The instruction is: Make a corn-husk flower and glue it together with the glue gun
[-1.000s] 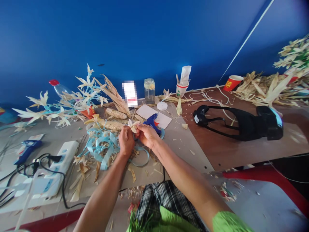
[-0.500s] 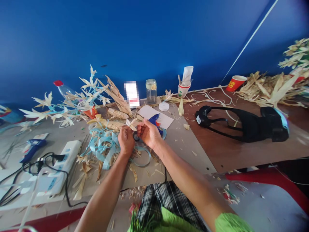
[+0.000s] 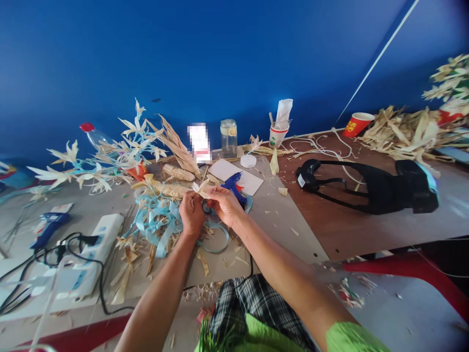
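My left hand [image 3: 191, 214] and my right hand [image 3: 226, 205] meet above the table, both pinched on a small pale corn-husk flower piece [image 3: 200, 188]. Loops of light blue ribbon [image 3: 158, 222] lie under and to the left of my left hand. A blue glue gun [image 3: 234, 185] rests just behind my right hand, on a white card [image 3: 252, 182]. Dried corn cobs [image 3: 172, 189] lie behind the ribbon.
Husk flowers on blue stems [image 3: 98, 161] spread at the back left. A white power strip [image 3: 95, 247] with black cables and a second glue gun [image 3: 47, 227] lie left. A jar [image 3: 228, 138], paper cups [image 3: 277, 134], a black headset [image 3: 377, 185] and a husk pile [image 3: 406, 132] stand behind and right.
My right hand opened away from the husk piece half a second ago, then closed back onto it. The view shifted slightly.
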Available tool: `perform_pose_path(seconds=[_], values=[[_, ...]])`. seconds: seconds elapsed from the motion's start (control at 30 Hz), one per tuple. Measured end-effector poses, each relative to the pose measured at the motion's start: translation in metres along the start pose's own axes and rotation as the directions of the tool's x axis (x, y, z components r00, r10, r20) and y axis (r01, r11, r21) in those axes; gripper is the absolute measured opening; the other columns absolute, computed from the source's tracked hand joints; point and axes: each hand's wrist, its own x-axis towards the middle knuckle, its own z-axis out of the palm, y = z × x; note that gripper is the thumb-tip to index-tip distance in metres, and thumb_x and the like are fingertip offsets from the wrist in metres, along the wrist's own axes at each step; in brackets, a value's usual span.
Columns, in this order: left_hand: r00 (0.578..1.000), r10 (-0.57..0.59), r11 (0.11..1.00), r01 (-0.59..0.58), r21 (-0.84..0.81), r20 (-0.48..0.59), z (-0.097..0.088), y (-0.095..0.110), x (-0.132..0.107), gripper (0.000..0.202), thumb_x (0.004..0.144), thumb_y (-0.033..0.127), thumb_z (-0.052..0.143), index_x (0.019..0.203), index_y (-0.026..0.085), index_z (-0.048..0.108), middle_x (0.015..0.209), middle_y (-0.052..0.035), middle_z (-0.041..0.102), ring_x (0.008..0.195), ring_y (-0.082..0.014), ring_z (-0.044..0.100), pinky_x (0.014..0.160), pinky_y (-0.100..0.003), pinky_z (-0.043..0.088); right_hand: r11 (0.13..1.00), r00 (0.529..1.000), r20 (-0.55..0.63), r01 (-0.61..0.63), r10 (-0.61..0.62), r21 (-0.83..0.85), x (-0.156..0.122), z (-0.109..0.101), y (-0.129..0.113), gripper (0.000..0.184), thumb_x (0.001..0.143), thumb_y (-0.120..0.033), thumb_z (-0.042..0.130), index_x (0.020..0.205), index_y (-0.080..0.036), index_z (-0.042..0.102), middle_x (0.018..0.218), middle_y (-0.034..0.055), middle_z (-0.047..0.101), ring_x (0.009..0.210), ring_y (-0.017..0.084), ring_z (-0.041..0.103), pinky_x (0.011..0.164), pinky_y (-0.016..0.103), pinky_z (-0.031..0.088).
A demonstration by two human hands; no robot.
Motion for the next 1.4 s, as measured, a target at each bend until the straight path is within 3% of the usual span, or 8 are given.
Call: perform_pose_path(seconds=[0.53, 1.4], values=[[1.0, -0.011, 1.0, 0.011, 0.017, 0.004, 0.0, -0.0019, -0.001, 0.008, 0.081, 0.021, 0.049, 0.076, 0.019, 0.055, 0.068, 0.0007, 0.057, 0.063, -0.0116, 0.05, 0.063, -0.024, 0.04, 0.992, 0.998, 0.004, -0.056, 0.056, 0.109, -0.0007, 0.0002, -0.0005, 0.02, 0.048, -0.018, 0.071, 0.058, -0.018, 0.054, 0.054, -0.0061, 0.056, 0.047, 0.007, 0.041, 0.048, 0.022, 0.029], [0.998, 0.06, 0.997, -0.061, 0.043, 0.025, -0.0024, -0.005, -0.0009, 0.009, 0.082, 0.019, 0.049, 0.075, 0.02, 0.055, 0.069, 0.0006, 0.058, 0.065, -0.0123, 0.053, 0.064, -0.024, 0.04, 0.993, 0.995, 0.019, -0.097, 0.096, 0.063, -0.002, -0.0011, -0.0039, 0.015, 0.052, -0.016, 0.066, 0.059, -0.017, 0.053, 0.054, -0.0057, 0.053, 0.048, 0.007, 0.038, 0.048, 0.023, 0.027]])
